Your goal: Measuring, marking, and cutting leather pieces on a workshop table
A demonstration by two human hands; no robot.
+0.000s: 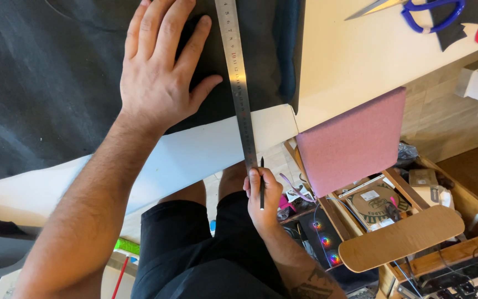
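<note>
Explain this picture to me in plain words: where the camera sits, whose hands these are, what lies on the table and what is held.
The camera sits on a person's head and looks down at their own two bare hands. The left hand lies flat on a dark grey fabric sheet, which lies over a white paper sheet on a cream table. A long steel ruler lies across the fabric and the paper. The right hand holds a thin black pencil at the ruler's near end. Blue-handled scissors lie at the table's far corner. A pink felt piece hangs over the edge.
</note>
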